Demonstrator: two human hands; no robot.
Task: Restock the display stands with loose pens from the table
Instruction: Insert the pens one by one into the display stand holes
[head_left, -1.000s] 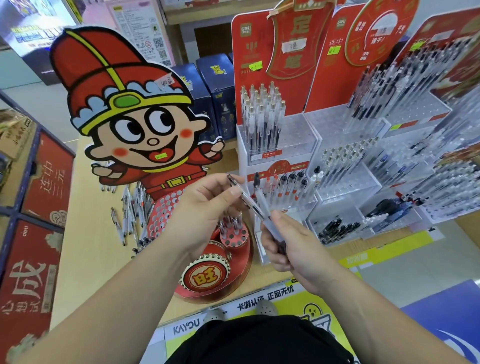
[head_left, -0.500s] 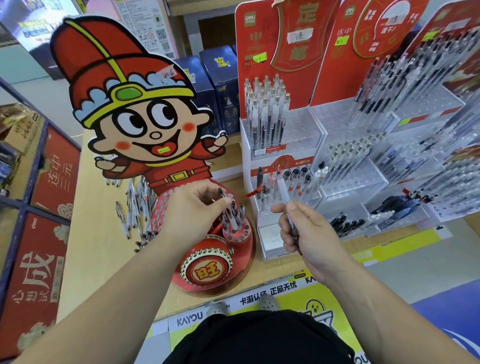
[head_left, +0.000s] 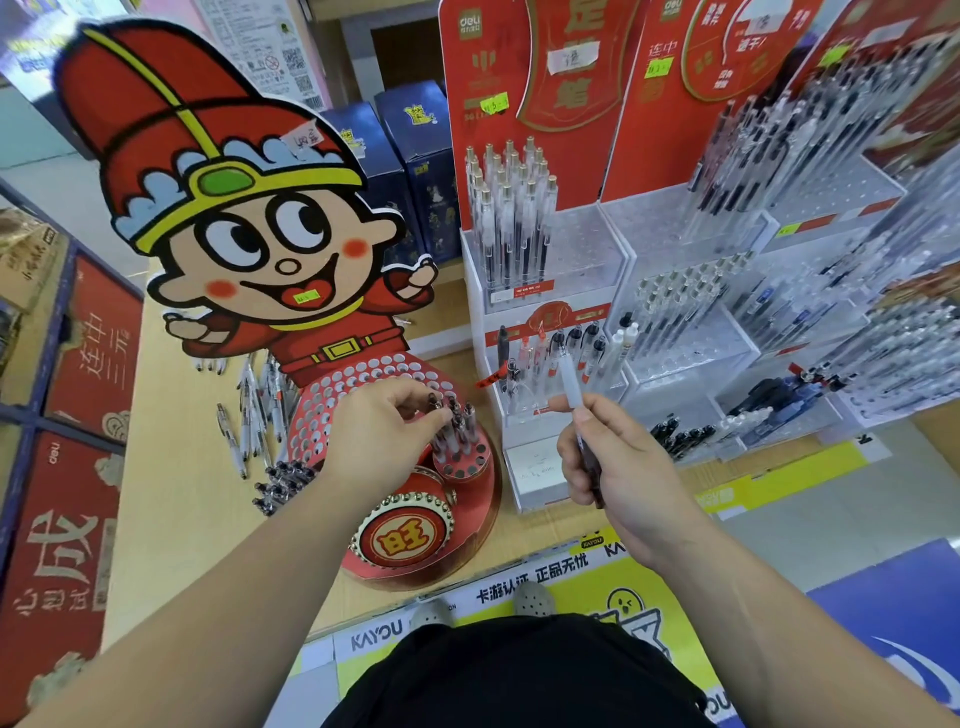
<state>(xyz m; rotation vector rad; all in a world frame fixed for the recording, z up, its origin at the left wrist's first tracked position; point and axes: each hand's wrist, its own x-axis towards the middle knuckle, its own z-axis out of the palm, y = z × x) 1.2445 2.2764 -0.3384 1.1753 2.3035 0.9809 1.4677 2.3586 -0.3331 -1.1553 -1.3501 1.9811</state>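
As the left hand (head_left: 384, 441), newly dropped, pinches a pen (head_left: 434, 404) into the red stand (head_left: 470, 470), the right hand (head_left: 623, 467) grips another pen (head_left: 570, 384).

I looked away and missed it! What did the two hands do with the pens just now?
The left hand drew a pen away from the right hand and moved down to the round holder, where it pinches it among the others. The right hand shifted little and still grips a white pen. The loose pens on the table stayed put.
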